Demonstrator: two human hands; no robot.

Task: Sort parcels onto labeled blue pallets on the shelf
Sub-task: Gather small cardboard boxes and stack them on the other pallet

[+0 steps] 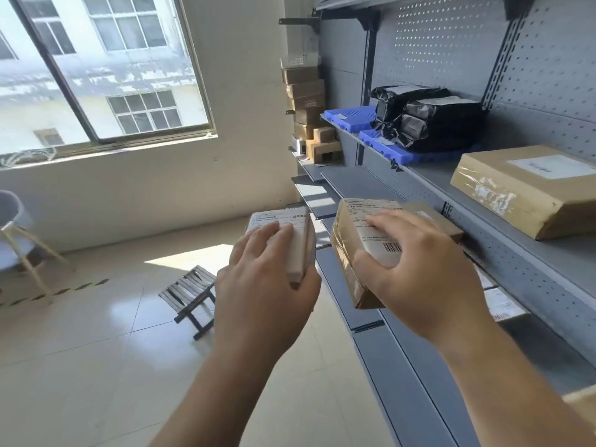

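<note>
Brown parcel (350,253) beneath right hand (429,275)

A folding stool (190,293) stands on the tiled floor (80,350) near a chair (13,217)

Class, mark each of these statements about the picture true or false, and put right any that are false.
1. Each hand holds a parcel. True: the left hand grips a small box, and the right hand grips a brown parcel.
2. The black bags lie on the floor. False: they lie on a blue pallet on the shelf.
3. A large brown box sits on the shelf, off the pallets. True.
4. The folding stool stands on the shelf. False: it stands on the floor.
</note>
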